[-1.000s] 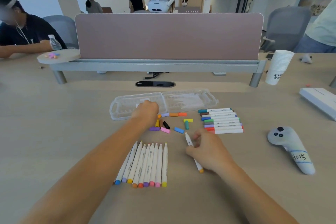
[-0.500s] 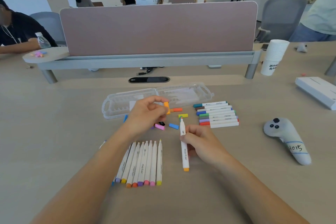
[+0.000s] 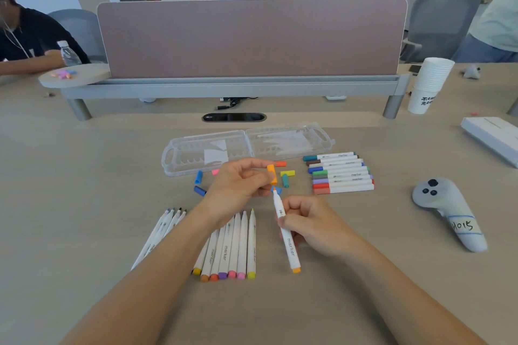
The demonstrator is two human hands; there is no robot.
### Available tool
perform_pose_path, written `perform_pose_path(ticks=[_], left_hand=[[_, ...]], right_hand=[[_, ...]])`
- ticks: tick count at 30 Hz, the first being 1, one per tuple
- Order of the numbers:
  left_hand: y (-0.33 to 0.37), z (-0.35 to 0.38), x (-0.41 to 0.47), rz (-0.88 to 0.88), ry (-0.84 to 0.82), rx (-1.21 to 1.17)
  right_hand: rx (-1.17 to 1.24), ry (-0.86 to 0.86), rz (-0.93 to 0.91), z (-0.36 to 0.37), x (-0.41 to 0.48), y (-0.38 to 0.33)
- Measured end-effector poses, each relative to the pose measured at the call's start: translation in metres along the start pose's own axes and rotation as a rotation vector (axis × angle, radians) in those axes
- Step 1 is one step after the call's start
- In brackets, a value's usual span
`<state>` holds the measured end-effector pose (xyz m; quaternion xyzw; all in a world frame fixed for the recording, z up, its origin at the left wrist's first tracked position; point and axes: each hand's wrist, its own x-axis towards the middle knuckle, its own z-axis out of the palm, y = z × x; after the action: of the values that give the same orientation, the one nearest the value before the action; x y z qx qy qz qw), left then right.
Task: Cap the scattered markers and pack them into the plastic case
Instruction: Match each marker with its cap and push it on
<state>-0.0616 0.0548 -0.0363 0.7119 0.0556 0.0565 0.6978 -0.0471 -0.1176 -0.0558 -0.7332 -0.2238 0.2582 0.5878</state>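
my left hand (image 3: 238, 185) pinches an orange cap (image 3: 272, 173) just above the marker tip. my right hand (image 3: 311, 225) grips the orange marker (image 3: 286, 235), fingers curled round its barrel

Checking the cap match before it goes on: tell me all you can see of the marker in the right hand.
The marker is a slim white barrel, plastic-looking, printed "marker", with an orange plug at its near end. Its tip is bare, pointing away toward the orange cap pinched in the left hand. The right hand grips its middle.

The orange-ended marker (image 3: 290, 249) reads "marker", and the label (image 3: 463, 225) on the grey controller (image 3: 437, 199) reads "H015"
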Motion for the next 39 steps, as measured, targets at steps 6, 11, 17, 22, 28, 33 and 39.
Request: perform_pose_path(ticks=[6,11,17,22,28,33,39], left_hand=[[-0.005,0.005,-0.005,0.002,-0.061,0.082],[-0.007,0.009,-0.006,0.109,-0.046,0.137],[-0.001,0.004,-0.008,0.175,-0.112,0.141],[0.006,-0.005,-0.011,0.093,-0.116,0.372],[-0.001,-0.002,-0.033,-0.061,0.001,1.327],[-0.011,0.008,-0.028,-0.095,-0.084,1.519],[0.002,0.013,-0.026,-0.04,-0.023,1.202]], right_hand=[[0.006,0.087,-0.014,-0.001,0.001,-0.002],[0.054,0.121,-0.051,0.003,0.001,0.001],[0.102,0.125,-0.103,0.008,0.0,0.001],[0.092,0.241,-0.082,0.001,0.003,-0.003],[0.009,0.488,-0.023,-0.024,0.009,0.0],[-0.03,0.508,-0.006,-0.026,0.013,0.007],[-0.194,0.482,0.049,-0.036,0.02,0.006]])
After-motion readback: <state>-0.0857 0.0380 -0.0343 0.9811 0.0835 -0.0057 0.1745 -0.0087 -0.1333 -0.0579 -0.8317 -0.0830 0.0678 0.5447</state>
